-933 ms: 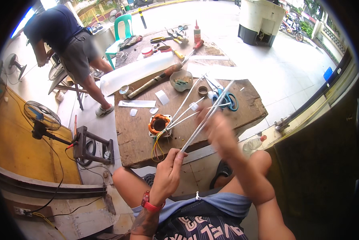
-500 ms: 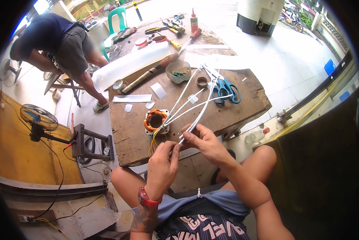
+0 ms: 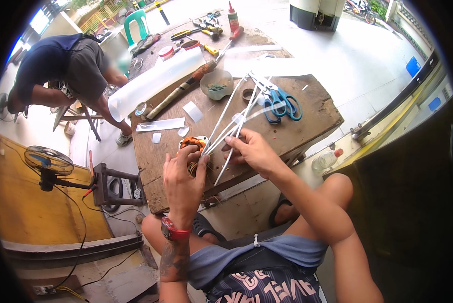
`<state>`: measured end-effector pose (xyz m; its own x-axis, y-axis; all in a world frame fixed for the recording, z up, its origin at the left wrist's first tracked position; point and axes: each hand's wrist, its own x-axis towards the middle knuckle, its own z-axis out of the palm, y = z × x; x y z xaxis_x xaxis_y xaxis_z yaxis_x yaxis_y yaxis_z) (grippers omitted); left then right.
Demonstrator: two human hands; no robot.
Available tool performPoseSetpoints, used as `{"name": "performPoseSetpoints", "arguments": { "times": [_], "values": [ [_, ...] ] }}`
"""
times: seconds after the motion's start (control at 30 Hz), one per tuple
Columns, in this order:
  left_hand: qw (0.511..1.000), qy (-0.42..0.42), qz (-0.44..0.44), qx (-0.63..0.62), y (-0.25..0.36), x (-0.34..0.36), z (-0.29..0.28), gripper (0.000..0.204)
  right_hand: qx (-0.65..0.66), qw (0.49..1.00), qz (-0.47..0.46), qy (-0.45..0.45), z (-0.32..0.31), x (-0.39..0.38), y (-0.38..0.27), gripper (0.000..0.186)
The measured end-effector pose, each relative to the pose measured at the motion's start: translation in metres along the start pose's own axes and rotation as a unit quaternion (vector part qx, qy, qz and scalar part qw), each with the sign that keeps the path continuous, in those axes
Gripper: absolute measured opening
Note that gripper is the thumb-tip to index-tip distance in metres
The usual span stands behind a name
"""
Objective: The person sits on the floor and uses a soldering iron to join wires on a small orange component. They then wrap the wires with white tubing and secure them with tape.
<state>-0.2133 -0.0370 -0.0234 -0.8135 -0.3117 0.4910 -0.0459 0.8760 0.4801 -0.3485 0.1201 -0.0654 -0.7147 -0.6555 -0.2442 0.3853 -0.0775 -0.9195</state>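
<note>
My left hand (image 3: 181,182) has its curled fingers over the orange copper-wound stator (image 3: 194,143), gripping it where the wire bundle comes out; the stator is mostly hidden. My right hand (image 3: 249,151) pinches white sleeved leads (image 3: 240,121) to the right of it. More white leads fan up from the stator across the wooden bench (image 3: 312,116). Blue-handled scissors (image 3: 292,108) lie among their far ends, beside a brown tape ring (image 3: 247,95) and a bowl of small green pieces (image 3: 216,83). Cut white pieces (image 3: 192,111) lie to the left.
A co-worker (image 3: 60,70) bends over at the left. A long white sheet (image 3: 156,83), a wooden-handled rod (image 3: 178,91), hand tools (image 3: 211,35) and a glue bottle (image 3: 233,17) lie farther back. A fan (image 3: 47,161) stands left; a clear bottle (image 3: 323,162) stands right, below the bench.
My left hand has moved from the leads' near ends up-left onto the stator. My right hand, earlier blurred, has moved slightly up with the leads. The co-worker has bent lower.
</note>
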Motion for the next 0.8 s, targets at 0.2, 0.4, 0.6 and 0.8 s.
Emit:
{"name": "performPoseSetpoints", "arguments": {
  "times": [0.2,0.4,0.6,0.8],
  "values": [
    [0.989,0.043,-0.104,-0.092,-0.005,-0.009,0.016,0.024,0.001,0.998,-0.053,-0.013,-0.002,0.006,0.007,0.024],
    [0.992,0.054,-0.065,-0.094,-0.015,-0.012,0.02,0.025,-0.007,0.998,-0.047,-0.031,-0.001,-0.001,0.009,0.026],
    [0.99,0.05,-0.086,-0.104,-0.013,-0.013,0.019,0.024,0.0,0.998,-0.062,-0.031,0.004,-0.001,0.007,0.027],
    [0.989,0.047,-0.092,-0.11,-0.013,-0.013,0.019,0.023,-0.008,0.999,-0.04,-0.029,0.007,-0.002,0.007,0.027]
  ]
}}
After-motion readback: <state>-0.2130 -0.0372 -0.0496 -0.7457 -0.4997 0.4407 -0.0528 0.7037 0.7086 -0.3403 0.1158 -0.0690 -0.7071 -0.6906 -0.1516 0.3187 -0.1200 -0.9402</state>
